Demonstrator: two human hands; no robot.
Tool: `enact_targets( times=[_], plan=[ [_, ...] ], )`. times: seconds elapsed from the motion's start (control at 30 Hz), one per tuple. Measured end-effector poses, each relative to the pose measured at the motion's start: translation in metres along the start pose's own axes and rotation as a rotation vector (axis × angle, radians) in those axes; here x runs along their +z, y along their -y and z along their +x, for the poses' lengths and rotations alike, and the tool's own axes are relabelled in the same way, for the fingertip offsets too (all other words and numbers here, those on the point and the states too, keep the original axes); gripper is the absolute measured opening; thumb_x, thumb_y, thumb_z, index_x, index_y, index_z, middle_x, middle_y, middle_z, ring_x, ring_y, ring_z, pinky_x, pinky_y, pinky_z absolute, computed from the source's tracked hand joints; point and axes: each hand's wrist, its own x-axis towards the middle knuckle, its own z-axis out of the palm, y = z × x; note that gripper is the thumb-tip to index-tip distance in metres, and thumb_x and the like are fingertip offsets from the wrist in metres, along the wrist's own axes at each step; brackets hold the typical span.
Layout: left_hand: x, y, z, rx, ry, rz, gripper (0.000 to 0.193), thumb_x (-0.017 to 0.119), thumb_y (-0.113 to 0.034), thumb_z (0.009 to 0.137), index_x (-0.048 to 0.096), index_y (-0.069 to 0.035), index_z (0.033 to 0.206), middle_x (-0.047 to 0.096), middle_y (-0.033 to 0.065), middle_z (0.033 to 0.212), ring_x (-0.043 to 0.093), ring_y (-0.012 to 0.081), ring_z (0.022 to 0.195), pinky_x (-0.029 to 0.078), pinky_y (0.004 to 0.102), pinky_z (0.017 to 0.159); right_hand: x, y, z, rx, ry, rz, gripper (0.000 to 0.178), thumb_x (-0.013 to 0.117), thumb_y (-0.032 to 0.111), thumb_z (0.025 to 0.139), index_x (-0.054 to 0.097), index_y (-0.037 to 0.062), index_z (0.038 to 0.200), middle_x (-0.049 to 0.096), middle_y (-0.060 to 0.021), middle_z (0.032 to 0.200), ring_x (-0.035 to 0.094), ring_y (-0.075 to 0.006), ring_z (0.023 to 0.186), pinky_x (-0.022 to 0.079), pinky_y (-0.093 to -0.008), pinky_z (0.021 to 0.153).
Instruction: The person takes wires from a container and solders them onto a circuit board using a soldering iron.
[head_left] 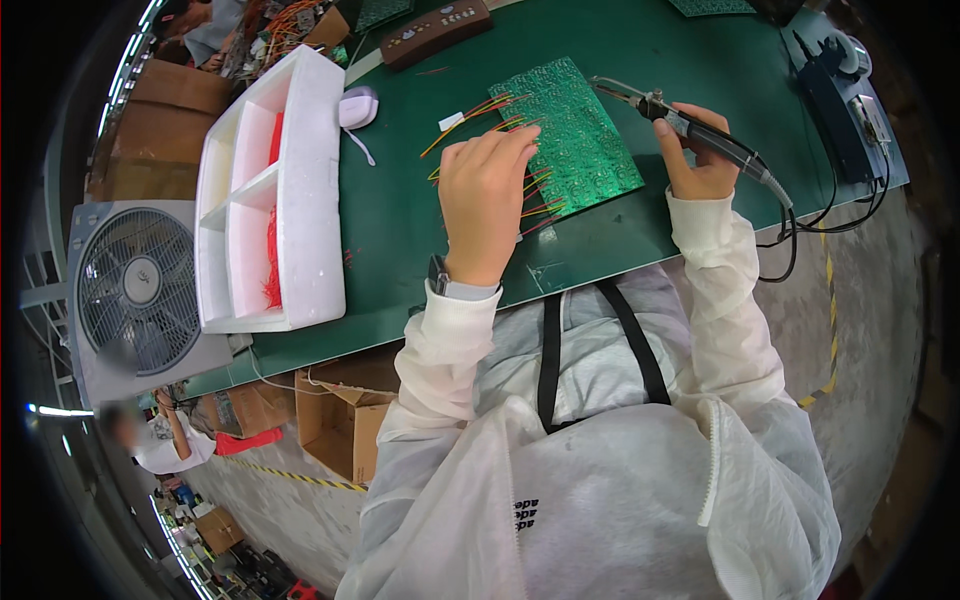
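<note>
Right hand (706, 168) grips a black-handled soldering iron (722, 145) beside a shiny green rectangular board (590, 145).

Green table (690, 60) at 12 o'clock; grey floor (875, 300), yellow-black tape (829, 290) at 3 o'clock; strip lights (60, 411) near 8 o'clock.

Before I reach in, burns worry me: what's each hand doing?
Left hand: fingers bent over the green circuit board; any grip on the wires cannot be told.
Right hand: closed around the soldering iron.
</note>
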Motion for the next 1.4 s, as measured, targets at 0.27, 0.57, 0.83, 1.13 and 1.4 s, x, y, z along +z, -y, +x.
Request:
enact_targets(
  times=[0.27, 0.57, 0.83, 1.13, 1.4],
  plan=[
    [0.026, 0.005, -0.005, -0.143, -0.003, 0.012, 0.006, 0.067, -0.011, 0.071, 0.064, -0.009, 0.076, 0.055, 0.0017, 0.089, 0.05, 0.0188, 0.08, 0.035, 0.0312, 0.073, -0.004, 0.007, -0.004, 0.019, 0.094, -0.01, 0.028, 0.068, 0.006, 0.073, 0.055, 0.0004, 0.098, 0.058, -0.0041, 0.078, 0.053, -0.0086, 0.065, 0.043, -0.0195, 0.059],
    [0.033, 0.008, -0.003, -0.216, 0.053, -0.073, 0.009, 0.069, -0.013, 0.067, 0.062, -0.01, 0.073, 0.052, 0.0003, 0.095, 0.046, 0.018, 0.087, 0.03, 0.0334, 0.078, -0.01, 0.012, -0.007, 0.174, 0.127, 0.086, 0.025, 0.069, 0.006, 0.072, 0.05, -0.0018, 0.087, 0.056, -0.0055, 0.075, 0.051, -0.0078, 0.063, 0.043, -0.0208, 0.057],
    [0.033, 0.009, -0.004, -0.291, 0.045, -0.177, 0.009, 0.07, -0.009, 0.067, 0.066, -0.007, 0.075, 0.054, 0.0034, 0.093, 0.048, 0.0179, 0.08, 0.039, 0.0294, 0.072, -0.008, 0.008, -0.005, 0.081, 0.227, 0.056, 0.027, 0.069, 0.005, 0.071, 0.049, -0.0021, 0.087, 0.055, -0.0047, 0.072, 0.051, -0.0072, 0.058, 0.042, -0.0194, 0.053],
    [0.035, 0.012, -0.007, -0.318, 0.055, -0.226, 0.01, 0.069, -0.014, 0.067, 0.064, -0.009, 0.073, 0.052, -0.0003, 0.093, 0.045, 0.0168, 0.084, 0.029, 0.0327, 0.081, -0.006, 0.008, -0.004, 0.073, 0.244, 0.058, 0.025, 0.069, 0.004, 0.07, 0.05, -0.0026, 0.085, 0.056, -0.0041, 0.069, 0.051, -0.0062, 0.055, 0.041, -0.0182, 0.05],
    [0.034, 0.01, -0.006, -0.322, 0.076, -0.187, 0.008, 0.069, -0.012, 0.07, 0.065, -0.007, 0.075, 0.056, 0.0032, 0.094, 0.049, 0.0183, 0.083, 0.038, 0.0295, 0.075, -0.007, 0.007, -0.003, 0.035, 0.26, 0.034, 0.026, 0.07, 0.004, 0.069, 0.05, -0.0029, 0.084, 0.055, -0.0033, 0.067, 0.05, -0.0061, 0.054, 0.04, -0.0181, 0.049]
  ],
)
